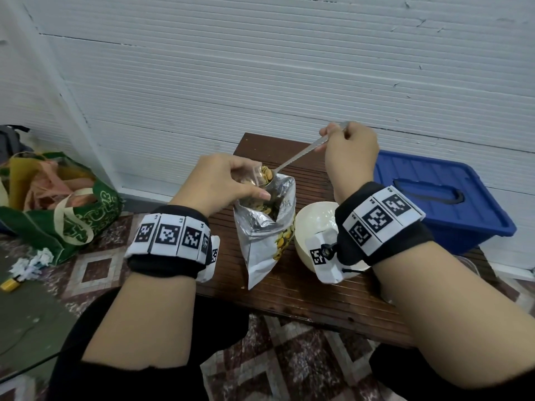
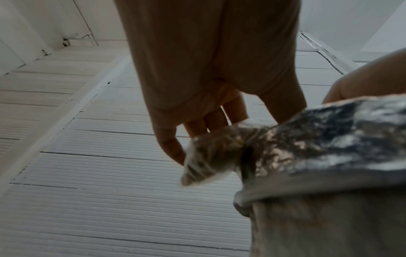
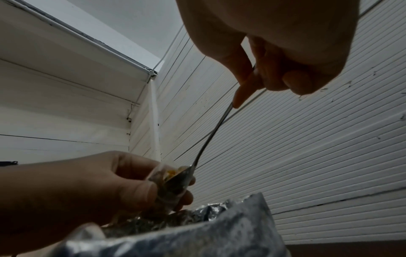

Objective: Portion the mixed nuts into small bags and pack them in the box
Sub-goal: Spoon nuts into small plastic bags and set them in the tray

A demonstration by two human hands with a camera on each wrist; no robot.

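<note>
A silver foil nut bag (image 1: 265,227) stands open on the brown table (image 1: 304,290), with nuts showing inside. Just above its mouth my left hand (image 1: 228,180) pinches a small clear bag (image 1: 254,176) held open. My right hand (image 1: 348,146) grips the handle of a metal spoon (image 1: 301,154); the spoon's bowl, loaded with nuts, is tipped into the small bag's mouth. In the right wrist view the spoon (image 3: 211,137) runs down to the small bag (image 3: 169,184), above the foil bag (image 3: 208,231). The left wrist view shows the small bag (image 2: 206,161) at my fingertips beside the foil bag (image 2: 329,147).
A cream bowl (image 1: 315,227) sits right of the foil bag, partly behind my right wrist. A blue lidded plastic box (image 1: 434,198) stands at the right by the white wall. A green tote bag (image 1: 63,204) and paper scraps lie on the tiled floor at left.
</note>
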